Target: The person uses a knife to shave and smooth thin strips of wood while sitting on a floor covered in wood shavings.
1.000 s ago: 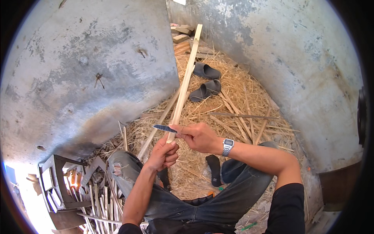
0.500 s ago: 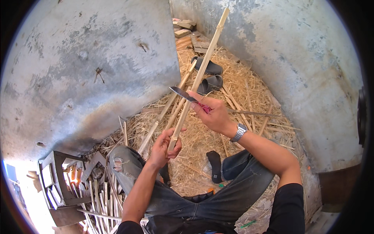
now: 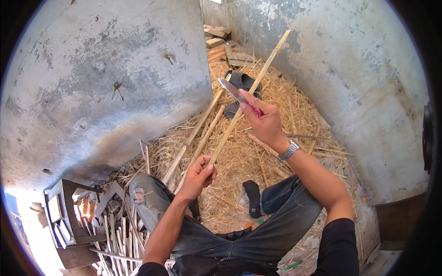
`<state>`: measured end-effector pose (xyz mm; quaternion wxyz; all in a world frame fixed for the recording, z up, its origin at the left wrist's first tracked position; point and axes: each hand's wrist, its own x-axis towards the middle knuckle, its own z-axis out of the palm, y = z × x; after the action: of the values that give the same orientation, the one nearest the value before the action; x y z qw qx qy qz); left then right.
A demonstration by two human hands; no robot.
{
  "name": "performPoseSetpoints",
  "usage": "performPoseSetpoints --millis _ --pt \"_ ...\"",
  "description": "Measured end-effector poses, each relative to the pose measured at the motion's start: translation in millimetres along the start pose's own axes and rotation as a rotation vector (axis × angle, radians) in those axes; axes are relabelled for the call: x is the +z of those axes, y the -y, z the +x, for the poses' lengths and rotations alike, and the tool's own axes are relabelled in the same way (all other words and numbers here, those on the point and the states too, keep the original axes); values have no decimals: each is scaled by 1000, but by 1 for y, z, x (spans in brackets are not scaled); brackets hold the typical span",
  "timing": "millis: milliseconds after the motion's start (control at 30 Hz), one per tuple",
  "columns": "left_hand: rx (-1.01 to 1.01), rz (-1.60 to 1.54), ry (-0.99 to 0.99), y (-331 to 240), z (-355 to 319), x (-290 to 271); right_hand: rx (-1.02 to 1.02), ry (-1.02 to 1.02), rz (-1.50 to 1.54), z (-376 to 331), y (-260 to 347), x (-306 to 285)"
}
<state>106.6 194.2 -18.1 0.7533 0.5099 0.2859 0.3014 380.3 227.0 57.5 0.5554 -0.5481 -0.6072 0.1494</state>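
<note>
A long pale strip, probably split bamboo [image 3: 225,136], slants up and away to the right from my left hand [image 3: 198,177]. That hand is closed, its fingers and thumb pinching the strip's near end. My right hand [image 3: 265,122] grips a knife [image 3: 231,88] with a dark blade and a pink-wrapped handle, mostly covered by the fingers. The blade points up and left, crossing the strip near its middle, with my right thumb lying along it. Whether the edge touches the strip I cannot tell.
Straw-like shavings [image 3: 235,184] cover the floor between my bent legs. Dark slippers [image 3: 239,78] lie ahead beside more long strips [image 3: 200,124]. Several thin sticks [image 3: 122,239] are heaped at my left, near a dark metal frame [image 3: 69,207]. Worn grey walls [image 3: 115,69] stand left and right.
The strip has turned to show a narrower side, and its far end has swung right and lower. My right hand and the knife have shifted right and slightly farther away.
</note>
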Motion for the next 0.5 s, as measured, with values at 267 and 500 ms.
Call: performPoseSetpoints --millis 267,500 --pt "-21 -107 96 -1 -11 1 -120 -200 -271 37 -43 -54" --pt "-13 -16 50 -3 -16 4 -11 -324 -277 53 -62 -78"
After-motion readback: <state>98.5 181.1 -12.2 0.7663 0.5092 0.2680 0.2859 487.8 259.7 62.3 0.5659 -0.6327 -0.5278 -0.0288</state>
